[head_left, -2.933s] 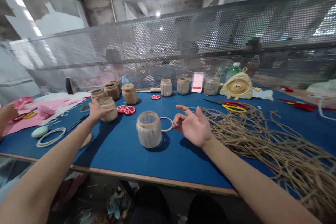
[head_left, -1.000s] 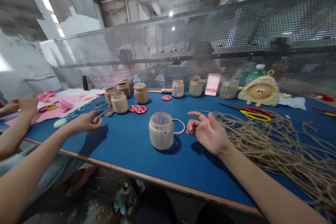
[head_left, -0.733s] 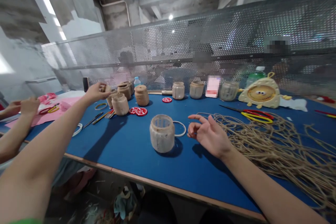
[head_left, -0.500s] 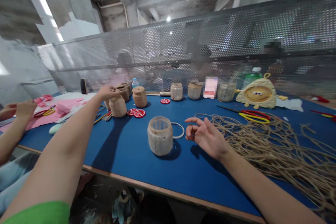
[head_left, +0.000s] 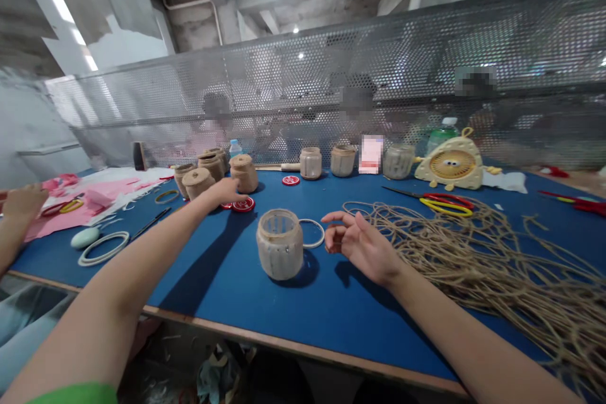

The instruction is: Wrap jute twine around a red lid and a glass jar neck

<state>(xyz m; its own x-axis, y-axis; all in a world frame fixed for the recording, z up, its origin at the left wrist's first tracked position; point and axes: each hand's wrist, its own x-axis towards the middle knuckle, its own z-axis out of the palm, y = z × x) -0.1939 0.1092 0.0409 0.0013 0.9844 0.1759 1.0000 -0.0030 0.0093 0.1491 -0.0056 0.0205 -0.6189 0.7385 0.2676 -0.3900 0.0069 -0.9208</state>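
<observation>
My left hand [head_left: 226,190] stretches across the blue-topped desk [head_left: 331,322], its fingers [head_left: 235,184] released and reaching down, gripping nothing. They are just beside a squat jute-wrapped jar [head_left: 243,173] and a round red-and-white badge [head_left: 243,204], though I can't tell whether they touch either one.

My right hand [head_left: 356,242] hovers low above the desk, its fingers loosely curled and empty. It is just beside a thin white ring [head_left: 312,233] lying flat on the desk. Next to that ring, between my hands, a pale glass jar wrapped in whitish fibre [head_left: 279,244] stands upright, with neither hand touching it.

To the right of my right hand spreads a tangled heap of tan jute twine [head_left: 478,271]. Beyond it lie long scissors with red and yellow handles [head_left: 445,203], near a cream-coloured fan with a cartoon face [head_left: 449,164]. More wrapped jars stand along the far side of the desk. At the left edge, another person's hand [head_left: 21,202] is near a sheet of pink paper [head_left: 80,211], and a larger white ring [head_left: 103,248] lies in front of that paper.
</observation>
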